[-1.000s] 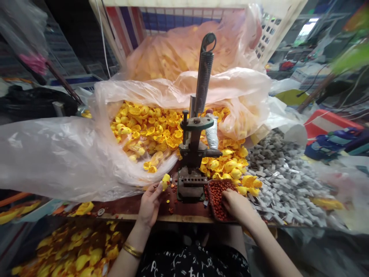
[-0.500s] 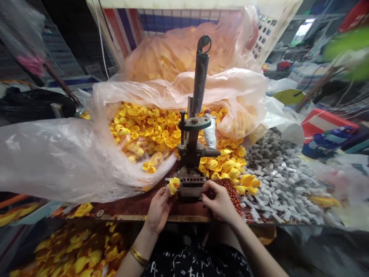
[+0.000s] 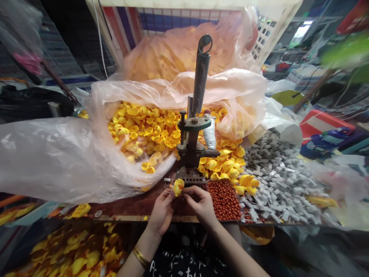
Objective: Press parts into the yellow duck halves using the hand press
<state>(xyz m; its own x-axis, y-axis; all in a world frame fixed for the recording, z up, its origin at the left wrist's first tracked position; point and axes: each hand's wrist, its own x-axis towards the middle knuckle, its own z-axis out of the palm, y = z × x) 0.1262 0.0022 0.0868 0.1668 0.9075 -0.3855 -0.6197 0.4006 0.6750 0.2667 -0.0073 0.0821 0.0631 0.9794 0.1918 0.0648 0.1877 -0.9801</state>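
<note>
In front of the press (image 3: 191, 146), my left hand (image 3: 163, 209) pinches a small yellow plastic piece (image 3: 178, 186) with an orange-red mark. My right hand (image 3: 201, 204) has come up against the right side of that piece, its thumb and forefinger pressed together; whatever sits between them is too small to make out. A tray of small red-brown beads (image 3: 225, 200) lies just right of my right hand. Left of the yellow piece, a small grey-white part (image 3: 167, 179) with metal pins rests on the table.
Behind the press, a clear plastic bag (image 3: 121, 90) holds many yellow shells (image 3: 152, 123). Grey parts (image 3: 276, 181) are heaped at right. More yellow shells (image 3: 83, 254) lie below the table edge (image 3: 129, 218) at lower left.
My right hand has moved left from the press base's right side to the yellow piece, uncovering the bead tray. My left hand and the piece have shifted slightly right.
</note>
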